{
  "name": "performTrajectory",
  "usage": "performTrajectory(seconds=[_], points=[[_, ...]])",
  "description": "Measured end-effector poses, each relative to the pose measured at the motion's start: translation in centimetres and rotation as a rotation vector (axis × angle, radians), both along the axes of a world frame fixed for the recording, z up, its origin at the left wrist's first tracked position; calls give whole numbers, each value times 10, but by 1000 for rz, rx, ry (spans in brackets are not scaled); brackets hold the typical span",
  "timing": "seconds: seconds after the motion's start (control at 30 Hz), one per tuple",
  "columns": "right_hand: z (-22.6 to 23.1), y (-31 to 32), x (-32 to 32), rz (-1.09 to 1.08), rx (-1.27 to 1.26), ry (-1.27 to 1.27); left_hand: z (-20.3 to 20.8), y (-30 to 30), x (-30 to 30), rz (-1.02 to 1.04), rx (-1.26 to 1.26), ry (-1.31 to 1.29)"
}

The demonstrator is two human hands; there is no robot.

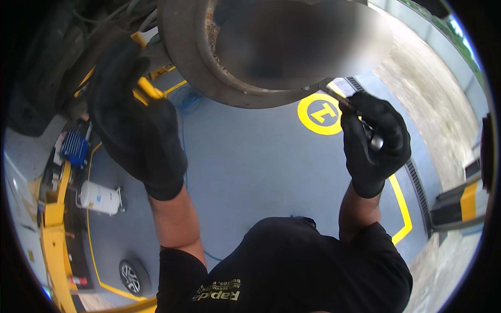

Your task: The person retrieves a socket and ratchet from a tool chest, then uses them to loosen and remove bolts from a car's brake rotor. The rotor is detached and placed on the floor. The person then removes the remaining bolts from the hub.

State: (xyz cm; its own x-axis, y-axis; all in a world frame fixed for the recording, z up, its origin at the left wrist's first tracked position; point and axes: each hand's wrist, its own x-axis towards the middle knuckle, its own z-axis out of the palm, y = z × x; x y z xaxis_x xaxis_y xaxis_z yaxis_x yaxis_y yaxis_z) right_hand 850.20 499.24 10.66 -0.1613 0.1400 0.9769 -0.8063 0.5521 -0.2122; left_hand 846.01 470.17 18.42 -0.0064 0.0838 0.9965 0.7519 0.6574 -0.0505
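Note:
My right hand [377,138], in a black glove, is closed around a slim metal hand tool with a rounded, shiny end [376,142]. The tool's narrow shaft [339,97] points up and left to the lower rim of a large round brake disc [229,94]; whether its tip touches cannot be made out. My left hand [136,117], also black-gloved, is raised left of the disc near the dark parts under the vehicle. Motion smears it, but its fingers look stretched upward and apart, with no held thing visible. A grey blur covers the disc's middle.
Yellow metal parts [151,89] stand behind my left hand. Down on the blue-grey floor are a white tank [99,197], a wheel [131,277] and a coiled blue hose [191,100]. A yellow post [56,248] rises at left; a black-and-yellow barrier [462,203] stands at right.

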Motion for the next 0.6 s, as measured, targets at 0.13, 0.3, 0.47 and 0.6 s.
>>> performTrajectory(seconds=[0.13,0.3,0.47,0.6], points=[[19,-39,8,-225,-61,-10,60,-4,-35,-151,-175,175],[34,-60,25,-371,-59,-208,75,34,-30,-377,-195,41],[35,-62,29,-411,-20,-197,80,32,-31,-657,-76,-244],[36,-64,28,-406,-14,-185,83,26,-22,-735,-71,-317]])
